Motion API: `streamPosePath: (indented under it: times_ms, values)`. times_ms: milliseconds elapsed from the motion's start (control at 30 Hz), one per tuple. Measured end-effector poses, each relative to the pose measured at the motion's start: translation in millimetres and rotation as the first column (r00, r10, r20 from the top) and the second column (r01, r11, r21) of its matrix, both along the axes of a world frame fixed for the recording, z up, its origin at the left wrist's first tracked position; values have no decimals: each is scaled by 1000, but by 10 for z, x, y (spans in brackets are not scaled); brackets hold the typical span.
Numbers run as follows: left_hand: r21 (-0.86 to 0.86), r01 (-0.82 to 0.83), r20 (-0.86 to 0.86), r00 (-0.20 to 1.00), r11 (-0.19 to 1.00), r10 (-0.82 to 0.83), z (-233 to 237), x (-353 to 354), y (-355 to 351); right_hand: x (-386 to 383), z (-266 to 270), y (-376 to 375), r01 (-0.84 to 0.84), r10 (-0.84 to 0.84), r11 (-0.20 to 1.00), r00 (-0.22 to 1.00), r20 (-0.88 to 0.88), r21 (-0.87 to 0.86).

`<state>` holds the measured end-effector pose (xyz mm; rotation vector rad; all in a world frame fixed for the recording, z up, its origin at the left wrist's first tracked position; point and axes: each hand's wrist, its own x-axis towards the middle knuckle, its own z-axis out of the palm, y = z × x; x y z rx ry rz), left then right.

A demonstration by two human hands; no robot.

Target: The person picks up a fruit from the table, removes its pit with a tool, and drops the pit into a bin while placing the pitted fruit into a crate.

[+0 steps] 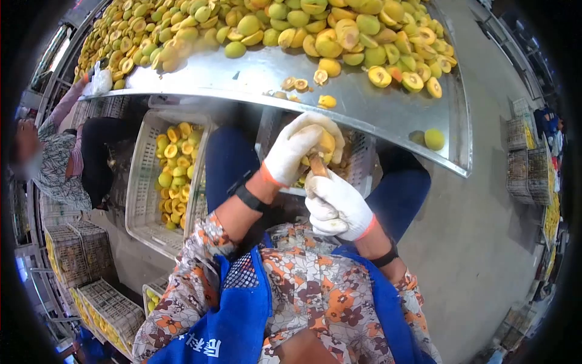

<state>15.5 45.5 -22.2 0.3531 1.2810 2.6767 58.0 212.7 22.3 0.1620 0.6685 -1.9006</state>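
My left hand (296, 144), in a white glove, is closed round a yellow peach half (327, 144) just off the table's front edge. My right hand (341, 207), gloved too, grips a short wooden-handled tool (317, 165) directly below the fruit. The tool's working end is hidden against the peach, so its exact kind cannot be made out. Both hands meet above a plastic crate (362, 162) between my knees, its contents mostly covered by my hands. On the metal table (212, 74), loose pieces (327, 101) of fruit lie close to my left hand.
A large heap of yellow-green peaches (297, 21), many halved, covers the table's far side. One whole peach (434, 139) sits near the right corner. At my left stands a crate (138, 182) of peach halves (176, 176). Another person (60, 161) sits farther left. Stacked crates (526, 173) stand right.
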Motion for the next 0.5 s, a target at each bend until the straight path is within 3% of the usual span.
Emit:
streamPosePath:
  times_ms: [33, 133, 233, 300, 333, 467, 500]
  values:
    - [30, 115, -67, 991, 993, -113, -3, -46, -84, 4, -20, -23, -5, 5, 1000, 1000, 10, 0]
    - [-26, 165, -136, 977, 986, -167, 9, -131, -224, -44, -38, -87, -41, 42, 998, 999, 32, -37]
    - [-14, 96, -172, 980, 995, -97, 100, -88, -218, -93, -18, -98, -50, 50, 996, 999, -9, -74]
    - [-4, 138, -191, 972, 990, -136, 205, -49, -309, -99, 11, -136, -198, 199, 980, 975, -97, 21]
    - [-103, 218, -254, 938, 971, -237, 260, -85, -399, -92, -7, -134, -264, 258, 961, 964, -68, -84]
    - [-182, 201, -219, 946, 962, -239, 275, -26, -466, -66, -1, -196, -232, 229, 972, 970, -86, -23]
    - [-156, 104, -251, 958, 982, -141, 265, -2, -421, -94, 2, -200, -239, 234, 970, 967, -101, -36]
